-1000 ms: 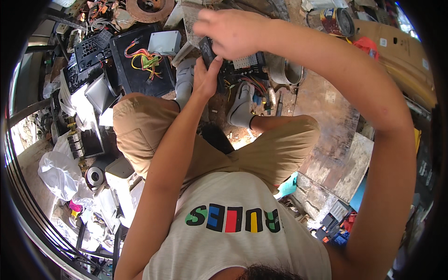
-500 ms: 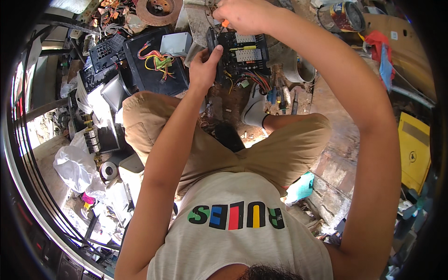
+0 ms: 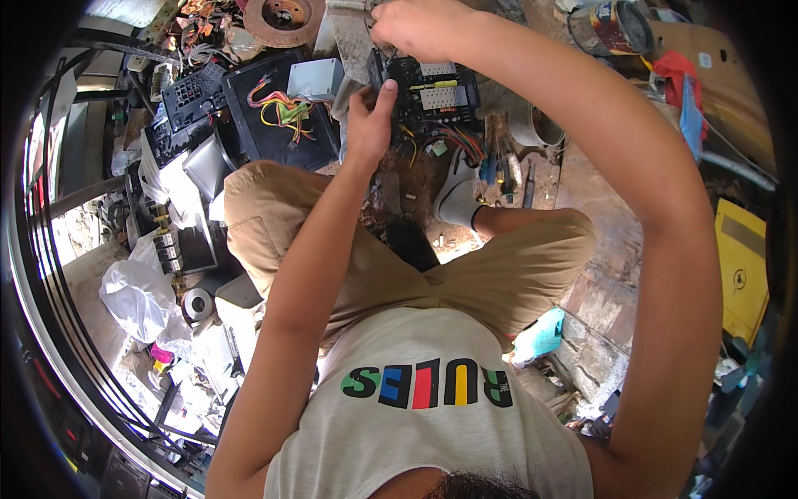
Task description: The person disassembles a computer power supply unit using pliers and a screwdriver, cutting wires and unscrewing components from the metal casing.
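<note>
Black electronic module (image 3: 428,96) with bundled coloured wires (image 3: 453,141), on the floor at 12 o'clock, beyond the seated person's crossed legs. Left hand (image 3: 370,125) grips its left edge, thumb up, steadying it. Right hand (image 3: 424,25) is closed over the top edge; what it holds cannot be told. Judged step: working at the module's upper edge; the next move calls for a firm brace. At 11 o'clock, a black tray (image 3: 278,125) of wiring; at 1 o'clock, a metal can (image 3: 611,25).

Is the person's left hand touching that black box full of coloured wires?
Touching. In the head view, the left hand has its thumb and fingertips pressed against the left edge of the black box with coloured wires, with no gap visible.
</note>
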The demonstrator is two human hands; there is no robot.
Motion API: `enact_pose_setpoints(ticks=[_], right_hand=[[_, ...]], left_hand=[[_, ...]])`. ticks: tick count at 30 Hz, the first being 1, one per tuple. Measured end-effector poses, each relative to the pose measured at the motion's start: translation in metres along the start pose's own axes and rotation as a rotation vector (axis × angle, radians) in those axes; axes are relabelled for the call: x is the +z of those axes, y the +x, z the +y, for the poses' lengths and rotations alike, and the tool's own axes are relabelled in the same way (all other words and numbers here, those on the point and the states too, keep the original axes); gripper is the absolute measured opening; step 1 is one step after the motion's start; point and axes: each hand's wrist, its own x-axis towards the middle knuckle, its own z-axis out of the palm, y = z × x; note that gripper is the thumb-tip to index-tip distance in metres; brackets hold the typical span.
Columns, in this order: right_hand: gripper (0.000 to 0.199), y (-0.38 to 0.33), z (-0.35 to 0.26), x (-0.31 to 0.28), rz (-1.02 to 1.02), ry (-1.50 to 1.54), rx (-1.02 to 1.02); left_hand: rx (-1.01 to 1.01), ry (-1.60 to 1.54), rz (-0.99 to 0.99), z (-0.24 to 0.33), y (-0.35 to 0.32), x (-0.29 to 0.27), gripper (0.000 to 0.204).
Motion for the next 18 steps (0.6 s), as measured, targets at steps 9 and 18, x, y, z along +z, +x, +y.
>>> enact_pose_setpoints(ticks=[9,18], right_hand=[[0.025,-0.018,-0.008,-0.006,0.217,0.411,0.223],[0.027,-0.018,-0.004,-0.010,0.014,0.204,0.264]], left_hand=[[0.704,0.557,-0.230,0.066,0.077,-0.018,0.039],[0.586,0.682,-0.353,0.081,0.085,-0.022,0.033]])
